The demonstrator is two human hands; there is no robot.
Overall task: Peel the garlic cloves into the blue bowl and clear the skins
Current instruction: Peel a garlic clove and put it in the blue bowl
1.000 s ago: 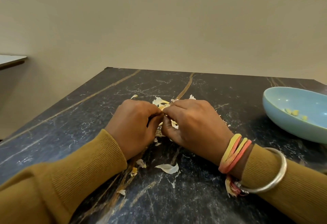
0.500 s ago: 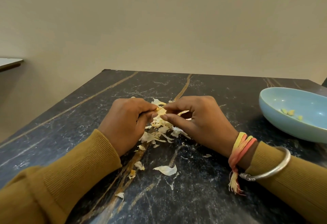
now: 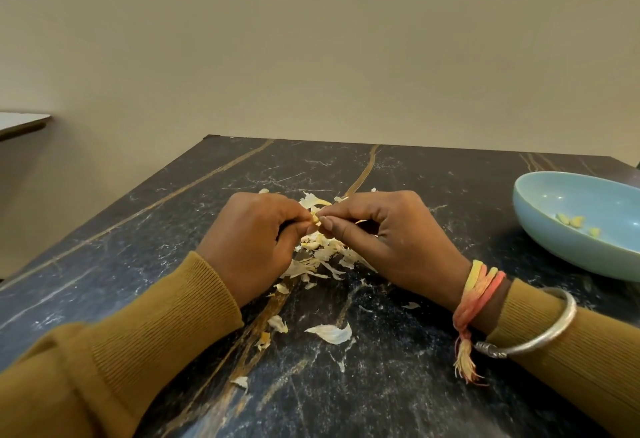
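Garlic clove point(image 3: 315, 219) mostly hidden between hands point(image 3: 391, 240)

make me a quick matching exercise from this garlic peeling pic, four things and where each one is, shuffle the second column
Things
1. garlic clove
2. peeled pieces
3. big loose skin
4. silver bangle

Places
a. worn round the right sleeve
b. inside the blue bowl
c. pinched between the left hand and the right hand
d. lying on the table, nearer the person than the hands

Pairs: 1-c, 2-b, 3-d, 4-a
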